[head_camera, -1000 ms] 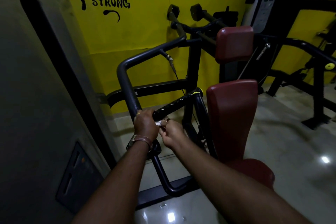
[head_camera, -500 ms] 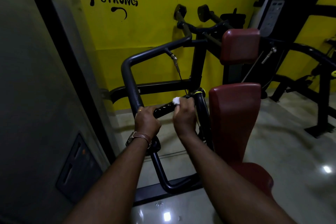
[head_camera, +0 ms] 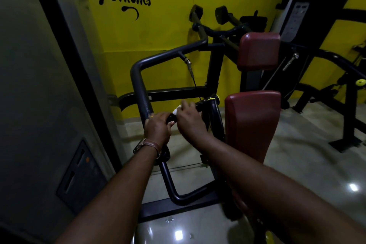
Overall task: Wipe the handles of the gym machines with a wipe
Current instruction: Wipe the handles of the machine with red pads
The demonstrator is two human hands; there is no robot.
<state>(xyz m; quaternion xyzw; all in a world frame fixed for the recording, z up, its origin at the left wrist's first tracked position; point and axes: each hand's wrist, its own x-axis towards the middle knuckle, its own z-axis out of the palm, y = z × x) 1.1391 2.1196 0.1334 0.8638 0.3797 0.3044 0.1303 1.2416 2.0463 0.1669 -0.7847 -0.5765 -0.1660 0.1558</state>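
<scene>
Hands (head_camera: pixel 174 125) gripping ribbed black handle (head_camera: pixel 199 106), crumpled white wipe (head_camera: pixel 176 109)

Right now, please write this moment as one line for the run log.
step: wiping handle | left hand: grips handle end | right hand: holds white wipe around handle | place: by red pad

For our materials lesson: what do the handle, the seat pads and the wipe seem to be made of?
Handle: probably black rubber or foam grip, matt.
Seat pads: likely maroon vinyl or leatherette over padding, with a soft sheen and rounded edges.
Wipe: white, crumpled, probably tissue or cloth; too small to tell.
</scene>
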